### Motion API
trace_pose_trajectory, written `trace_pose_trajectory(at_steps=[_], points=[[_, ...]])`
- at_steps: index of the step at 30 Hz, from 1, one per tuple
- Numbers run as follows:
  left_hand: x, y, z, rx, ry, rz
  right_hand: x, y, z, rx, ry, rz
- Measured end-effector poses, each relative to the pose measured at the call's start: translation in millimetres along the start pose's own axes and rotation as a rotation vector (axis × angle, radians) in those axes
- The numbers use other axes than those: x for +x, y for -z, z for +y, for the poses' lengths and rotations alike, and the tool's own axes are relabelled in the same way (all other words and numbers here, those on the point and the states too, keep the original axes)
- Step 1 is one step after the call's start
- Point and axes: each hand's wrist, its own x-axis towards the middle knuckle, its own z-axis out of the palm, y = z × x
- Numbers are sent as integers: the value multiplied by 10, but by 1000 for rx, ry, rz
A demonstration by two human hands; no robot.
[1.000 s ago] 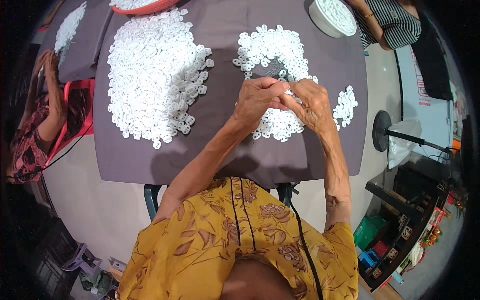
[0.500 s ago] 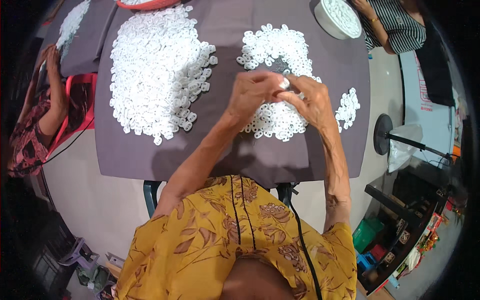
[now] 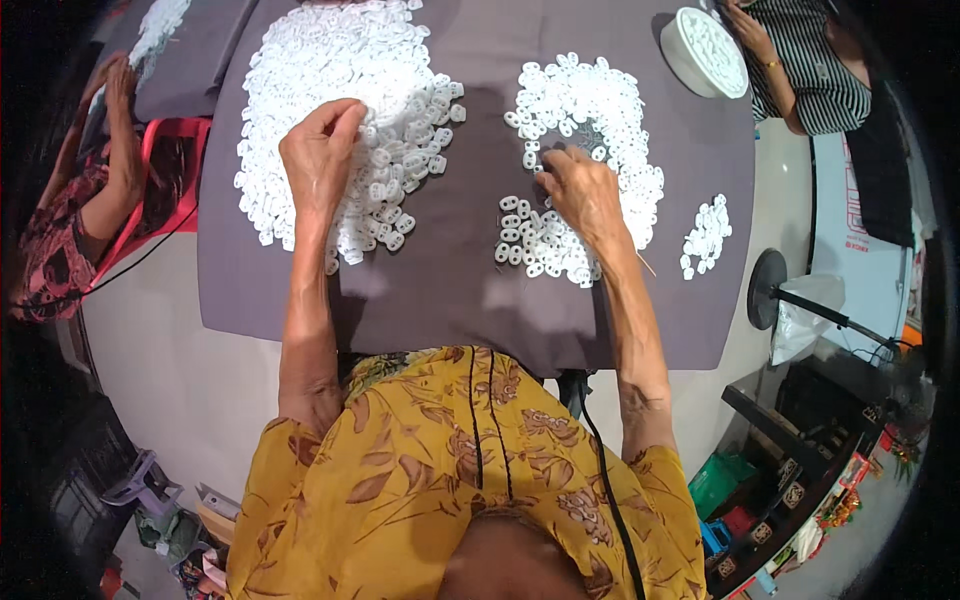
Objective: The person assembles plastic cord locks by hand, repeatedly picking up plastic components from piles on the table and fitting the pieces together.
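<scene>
My left hand [image 3: 322, 160] is over the large pile of small white plastic pieces [image 3: 395, 85] on the left of the table. Its thumb and fingers are pinched together; whatever they hold blends with the white behind. My right hand [image 3: 585, 192] reaches into a ring-shaped pile of similar white pieces [image 3: 625, 110], each rounded with two holes. Its fingertips are bent down and close together at a little heap of thin dark metal bits [image 3: 592, 143] in the ring's middle. What lies between those fingertips is too small to make out.
Dark cloth covers the table [image 3: 450, 300]. A small group of white pieces [image 3: 706, 238] lies at the right, and a white tub [image 3: 704, 52] of them stands far right beside a person in a striped top [image 3: 810, 65]. At left, another person's hands [image 3: 118, 85] work near a red chair [image 3: 165, 160].
My hands were together over the right pile with a white piece between them. They have parted: the left went over to the left pile, the right dropped to the metal bits.
</scene>
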Motion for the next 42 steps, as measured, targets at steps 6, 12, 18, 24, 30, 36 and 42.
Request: trace_pose_trajectory(at_steps=[6, 12, 18, 24, 30, 36, 42], points=[[-56, -6, 39, 311, -382, 150, 0, -16, -4, 86, -27, -15], [-484, -630, 276, -351, -17, -453, -103, 218, -70, 1086, -572, 16], [-701, -1092, 421, -802, 221, -666, -186, 305, -208, 1347, -516, 211], [-540, -1097, 414, -943, 267, -581, -203, 309, -101, 910, -465, 139], [-468, -1016, 345, -874, 301, -524, -199, 89, -58, 155, -30, 111], [-458, -993, 330, -923, 297, -480, -95, -18, 7, 6, 127, 30], [-482, -979, 292, -908, 292, -522, 0, 117, 89, 301, -174, 101]])
